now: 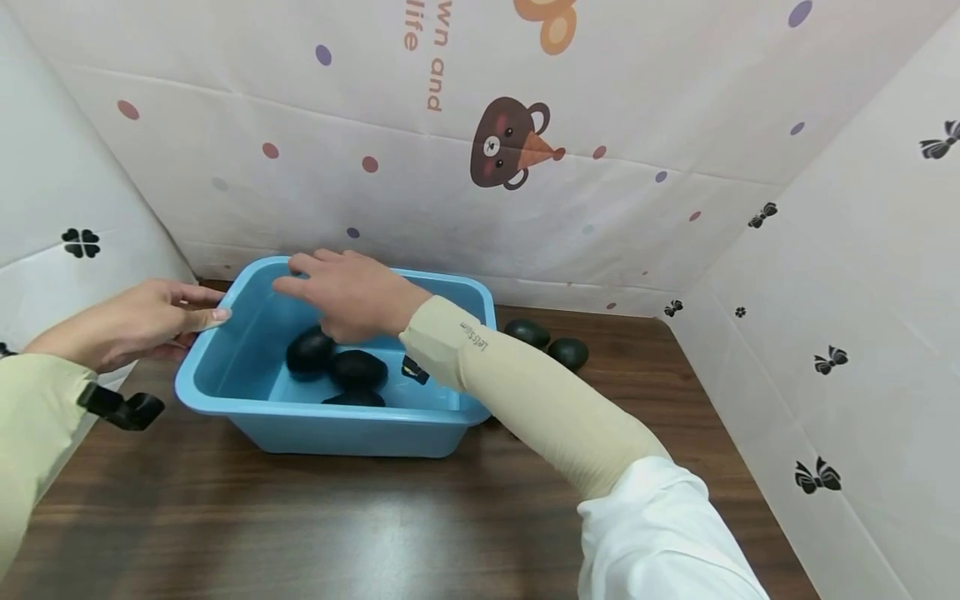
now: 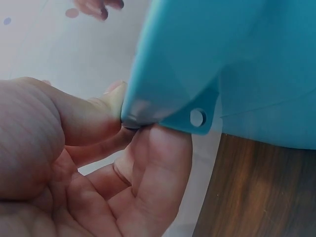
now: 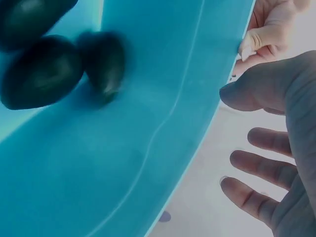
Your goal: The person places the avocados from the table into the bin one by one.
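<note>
A light blue plastic basin (image 1: 345,435) stands tilted on the tabletop, with several dark green avocados (image 1: 358,369) lying loose in it. At its left end my left hand (image 1: 146,325) pinches the rim, thumb on top and fingers curled beneath. The left wrist view shows that grip close up, beside a small round hole in the basin (image 2: 173,79). My right hand (image 1: 358,296) is at the far rim, above the inside of the basin. In the right wrist view its thumb overlaps the rim, while the other fingers (image 3: 261,168) reach outside it, spread and holding nothing.
Two more avocados (image 1: 567,353) lie on the brown wooden tabletop (image 1: 637,358) beyond the basin's right end. A printed white wall covering (image 1: 420,192) rises close behind the basin, with white side walls (image 1: 847,275) at left and right.
</note>
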A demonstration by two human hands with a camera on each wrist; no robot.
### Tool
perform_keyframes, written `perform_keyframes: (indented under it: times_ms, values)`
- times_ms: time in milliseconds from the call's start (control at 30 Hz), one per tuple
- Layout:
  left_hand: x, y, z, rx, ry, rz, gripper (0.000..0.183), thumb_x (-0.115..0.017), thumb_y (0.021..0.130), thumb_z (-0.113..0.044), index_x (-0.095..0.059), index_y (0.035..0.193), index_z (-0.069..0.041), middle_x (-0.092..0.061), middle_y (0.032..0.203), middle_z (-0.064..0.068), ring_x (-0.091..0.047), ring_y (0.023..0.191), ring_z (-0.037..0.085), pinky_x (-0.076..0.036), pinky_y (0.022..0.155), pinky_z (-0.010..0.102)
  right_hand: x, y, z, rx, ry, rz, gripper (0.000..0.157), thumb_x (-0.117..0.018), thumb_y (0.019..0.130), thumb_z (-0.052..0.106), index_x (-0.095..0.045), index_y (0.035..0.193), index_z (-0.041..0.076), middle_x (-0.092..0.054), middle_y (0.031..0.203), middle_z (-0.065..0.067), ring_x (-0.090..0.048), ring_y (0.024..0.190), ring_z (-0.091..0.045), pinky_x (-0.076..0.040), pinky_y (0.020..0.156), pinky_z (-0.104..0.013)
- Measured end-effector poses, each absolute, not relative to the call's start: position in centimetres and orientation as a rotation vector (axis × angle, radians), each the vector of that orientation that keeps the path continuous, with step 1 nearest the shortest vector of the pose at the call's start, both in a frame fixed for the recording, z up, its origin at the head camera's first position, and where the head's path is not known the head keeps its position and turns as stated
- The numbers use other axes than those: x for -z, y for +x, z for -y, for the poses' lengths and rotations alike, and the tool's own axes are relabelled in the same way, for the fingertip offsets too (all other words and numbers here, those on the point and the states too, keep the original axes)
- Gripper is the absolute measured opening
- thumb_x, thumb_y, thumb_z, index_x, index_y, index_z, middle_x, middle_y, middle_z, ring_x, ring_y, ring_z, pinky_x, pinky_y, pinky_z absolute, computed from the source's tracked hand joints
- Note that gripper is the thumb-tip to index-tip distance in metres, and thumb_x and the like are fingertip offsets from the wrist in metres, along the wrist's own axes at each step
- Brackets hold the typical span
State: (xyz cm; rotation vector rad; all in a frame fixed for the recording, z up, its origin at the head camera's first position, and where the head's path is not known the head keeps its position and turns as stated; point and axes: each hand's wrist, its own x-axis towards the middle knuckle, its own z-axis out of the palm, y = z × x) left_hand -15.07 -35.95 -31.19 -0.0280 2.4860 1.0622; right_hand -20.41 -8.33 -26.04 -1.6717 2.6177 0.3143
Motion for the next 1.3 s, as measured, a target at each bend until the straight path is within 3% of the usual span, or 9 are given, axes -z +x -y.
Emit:
perform_keyframes:
  times_ms: [233,567,1300]
  values:
    - [31.2,-15.0,35.9,-1.064,-0.022,-2.506,0.077,-0.050,0.111,-0.038,-0.021,0.158,0.015,-0.058,0.129,0.040,-0.069,0.090,0.022,-0.066,0.083,0.050,25.5,-20.8,6.6,-0.309,-1.644,-2.676,0.056,-0.056,0.104,0.029,-0.040,0.159,0.028,-0.047,0.156,0.000,-0.049,0.136,-0.016,-0.044,0.118,-0.030]
    - [31.2,-15.1,35.7,-1.066,-0.011,-2.509,0.076,-0.051,0.110,-0.036,-0.021,0.158,0.015,-0.069,0.118,0.026,-0.069,0.089,0.022,-0.066,0.081,0.048,24.9,-21.3,2.9,-0.292,-1.600,-2.743,0.060,-0.062,0.102,0.031,-0.043,0.158,0.027,-0.053,0.150,0.002,-0.051,0.137,-0.016,-0.044,0.121,-0.034]
    - [32.1,-15.8,35.9,-1.069,-0.021,-2.492,0.076,-0.047,0.112,-0.036,-0.018,0.155,0.020,-0.075,0.109,0.019,-0.076,0.089,0.025,-0.066,0.080,0.052,25.3,-23.4,-10.1,-0.059,-1.275,-2.923,0.059,-0.071,0.099,0.023,-0.051,0.153,0.015,-0.055,0.150,-0.011,-0.055,0.134,-0.028,-0.048,0.118,-0.046]
